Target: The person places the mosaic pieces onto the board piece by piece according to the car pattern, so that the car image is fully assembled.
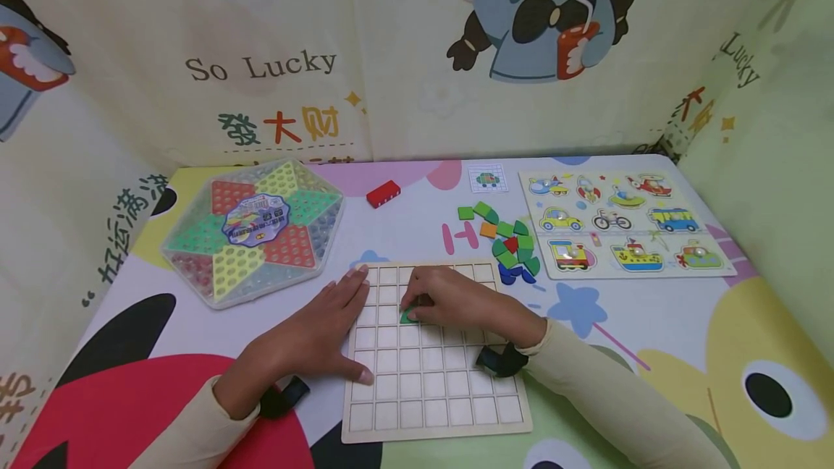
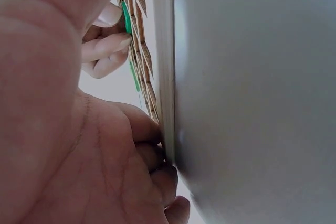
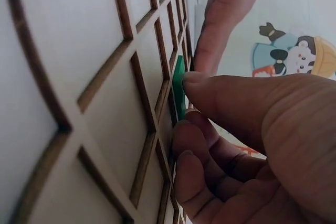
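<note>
The right hand (image 1: 451, 298) pinches a green piece (image 1: 407, 317) between thumb and fingertips, perhaps touching the grid board (image 1: 433, 385) beneath them. The left hand (image 1: 314, 335), fingers spread, rests on the board's edge.

Board (image 1: 433, 386) has nearside room — hands (image 1: 449, 299) (image 1: 319, 331) crowd beyond.

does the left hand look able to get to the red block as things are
Likely yes. The left hand rests at the left edge of the grid board, and nothing stands on the table between it and the red block; the hexagonal game box lies off to the left.
</note>
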A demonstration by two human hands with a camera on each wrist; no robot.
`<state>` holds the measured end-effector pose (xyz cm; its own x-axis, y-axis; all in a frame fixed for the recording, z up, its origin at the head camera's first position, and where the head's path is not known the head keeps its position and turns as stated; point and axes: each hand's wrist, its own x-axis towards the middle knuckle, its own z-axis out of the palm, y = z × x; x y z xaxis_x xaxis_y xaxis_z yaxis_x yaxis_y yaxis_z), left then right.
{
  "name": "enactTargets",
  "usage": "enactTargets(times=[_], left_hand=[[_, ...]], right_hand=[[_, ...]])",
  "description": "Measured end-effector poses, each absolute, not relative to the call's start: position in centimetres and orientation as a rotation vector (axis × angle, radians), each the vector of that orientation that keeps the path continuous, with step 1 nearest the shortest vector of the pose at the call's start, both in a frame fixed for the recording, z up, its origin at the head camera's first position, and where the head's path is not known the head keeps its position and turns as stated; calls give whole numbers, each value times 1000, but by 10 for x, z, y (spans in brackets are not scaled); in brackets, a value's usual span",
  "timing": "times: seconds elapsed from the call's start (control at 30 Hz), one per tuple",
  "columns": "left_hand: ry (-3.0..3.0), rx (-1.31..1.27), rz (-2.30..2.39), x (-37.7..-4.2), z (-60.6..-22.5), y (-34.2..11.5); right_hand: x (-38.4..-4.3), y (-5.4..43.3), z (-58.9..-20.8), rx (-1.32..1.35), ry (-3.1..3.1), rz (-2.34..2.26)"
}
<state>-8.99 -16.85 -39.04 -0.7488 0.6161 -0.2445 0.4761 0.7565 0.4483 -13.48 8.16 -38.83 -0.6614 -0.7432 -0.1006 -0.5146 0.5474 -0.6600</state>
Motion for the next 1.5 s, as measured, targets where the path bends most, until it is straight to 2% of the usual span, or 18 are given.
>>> enactTargets(times=[0.27,0.9,1.5], left_hand=[[2578,822,497,-90,-390,-167],[2584,833,498,-89,-391,-171],[2567,825,505,-89,-392,-167]], right_hand=[[-139,94,-382,-914,2431,-959],[-178,124,-379,-903,2610,-1242],[-213,161,-390,-501,2741,-1337]])
